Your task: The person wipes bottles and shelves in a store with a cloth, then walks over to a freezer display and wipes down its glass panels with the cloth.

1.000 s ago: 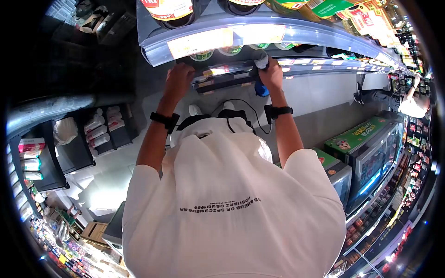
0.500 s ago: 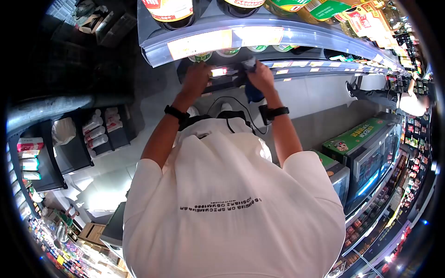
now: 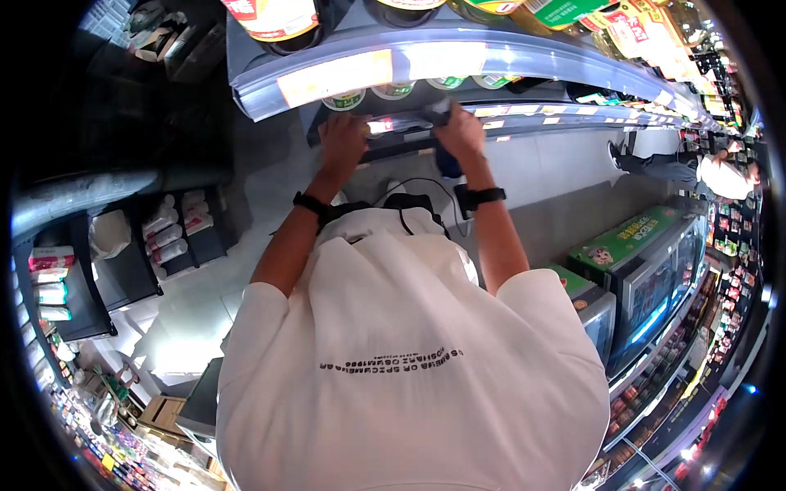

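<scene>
My left hand (image 3: 344, 143) is at the front edge of the lower shelf (image 3: 401, 146), below green-labelled containers (image 3: 345, 100); its fingers point at the shelf and their tips are hard to make out. To its right, my right hand (image 3: 461, 133) is closed on a dark grey item (image 3: 438, 110), held against the same shelf edge. What the item is cannot be made out. Above both hands runs the upper shelf's rail with a pale price label (image 3: 336, 78). Dark bottles (image 3: 278, 23) stand on that upper shelf.
Freezers with green tops (image 3: 626, 237) stand at the right. Beyond them another person (image 3: 720, 176) is beside the shelving. Dark shelves with wrapped packs (image 3: 166, 233) are at the left. A black cable (image 3: 446, 192) hangs near my feet, by something dark blue (image 3: 447, 164).
My left hand has moved right along the lower shelf edge. My right hand has shifted left with the grey item. The upper shelf sits slightly further left in view.
</scene>
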### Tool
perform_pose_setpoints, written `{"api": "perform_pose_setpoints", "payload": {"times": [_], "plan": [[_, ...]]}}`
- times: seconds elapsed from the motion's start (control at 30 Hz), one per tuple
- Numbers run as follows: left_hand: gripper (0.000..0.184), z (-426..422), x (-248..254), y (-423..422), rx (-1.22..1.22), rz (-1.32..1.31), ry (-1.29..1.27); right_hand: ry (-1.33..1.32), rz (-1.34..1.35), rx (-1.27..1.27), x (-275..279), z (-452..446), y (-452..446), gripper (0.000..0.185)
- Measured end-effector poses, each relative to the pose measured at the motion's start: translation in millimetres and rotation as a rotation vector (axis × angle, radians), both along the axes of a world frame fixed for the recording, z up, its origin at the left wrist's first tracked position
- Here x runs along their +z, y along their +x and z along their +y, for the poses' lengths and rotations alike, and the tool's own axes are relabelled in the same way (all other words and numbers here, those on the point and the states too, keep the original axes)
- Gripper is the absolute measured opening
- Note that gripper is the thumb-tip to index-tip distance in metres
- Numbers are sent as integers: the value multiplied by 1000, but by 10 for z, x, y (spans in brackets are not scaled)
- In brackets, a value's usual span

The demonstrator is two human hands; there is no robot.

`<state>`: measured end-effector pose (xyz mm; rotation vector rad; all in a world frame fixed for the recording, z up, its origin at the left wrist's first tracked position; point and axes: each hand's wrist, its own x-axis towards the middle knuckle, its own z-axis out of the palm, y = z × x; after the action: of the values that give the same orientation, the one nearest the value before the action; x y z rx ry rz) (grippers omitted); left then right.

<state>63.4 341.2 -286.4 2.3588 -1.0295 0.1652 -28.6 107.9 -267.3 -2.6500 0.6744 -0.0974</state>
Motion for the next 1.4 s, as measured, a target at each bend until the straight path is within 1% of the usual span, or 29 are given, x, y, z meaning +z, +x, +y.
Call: {"api": "perform_pose_setpoints", "payload": {"times": [0.13,0.2,0.23,0.27,0.3,0.33,0.37,0.4,0.47,0.53,0.6,0.63,0.67,0.7,0.73,0.77,0.8,0.83,0.87,0.93,1.0,1.07,1.1,1.17,1.2,1.27,1.33,1.37,1.4], "plan": [[33,5,-12,-12,14,-156,48,136,-42,49,69,313,15,61],[29,5,10,-35,32,-92,8,16,-30,43,-42,208,-126,59],[29,-26,36,-17,42,-94,11,-32,15,-8,-235,70,-171,68],[27,-88,60,17,-27,-60,22,85,-78,-92,-275,-200,-272,71],[24,-185,83,29,-120,-23,25,-22,-66,-114,-340,-237,-303,70],[24,-256,111,9,-109,-21,28,-32,-197,-129,-458,-449,-383,68],[23,-362,122,-52,-204,67,-48,67,-255,-301,-184,-633,-446,67],[22,-439,147,-84,-311,149,-124,-52,-285,-286,-275,-680,-477,64],[22,-599,80,-209,-359,196,-120,-146,-558,-342,-198,-906,-554,62],[22,-751,66,-348,-392,245,-107,60,-690,-494,-50,-947,-632,65],[26,-885,162,-506,-389,331,-257,93,-666,-482,-122,-955,-647,65],[26,-926,207,-551,-383,333,-253,341,-756,-377,-211,-892,-635,64],[30,-982,240,-591,-319,540,-174,586,-840,-267,-279,-824,-618,62],[35,-1040,271,-620,-255,747,-96,625,-727,-238,-359,-739,-586,64],[35,-1085,34,-627,-255,748,-96,661,-615,-208,-440,-623,-539,66],[36,-1114,-405,-608,-314,793,-107,288,-271,-70,-593,-551,-504,66],[38,-1117,-670,-536,-374,839,-118,595,-265,70,-818,-413,-528,69],[40,-1041,-694,-373,-716,423,265,900,-257,214,-983,-311,-529,73],[40,-1012,-704,-371,-712,427,264,903,-252,217,-957,-258,-500,73],[42,-964,-688,-412,-470,469,115,403,-473,540,-939,-202,-477,75],[35,-1090,-632,-414,-460,543,69,483,-549,565,-917,-329,-497,73],[30,-1297,-705,-408,-569,887,65,459,-316,381,-706,-428,-570,67],[30,-1383,-751,-444,-563,889,65,447,-277,304,-583,-478,-614,61],[22,-1524,-772,-517,-718,434,316,390,-244,216,-580,-612,-721,58],[22,-1551,-776,-538,-717,431,315,328,-215,124,-568,-693,-751,56],[18,-1539,-491,-602,-259,1188,355,279,-280,136,-591,-801,-775,48],[20,-1316,-268,-550,-214,1214,337,366,-171,224,-481,-781,-738,45],[23,-1141,-242,-496,-174,1242,321,305,-235,382,-534,-758,-715,48],[23,-954,-213,-431,-165,1235,328,313,-245,384,-611,-686,-651,48]]}}
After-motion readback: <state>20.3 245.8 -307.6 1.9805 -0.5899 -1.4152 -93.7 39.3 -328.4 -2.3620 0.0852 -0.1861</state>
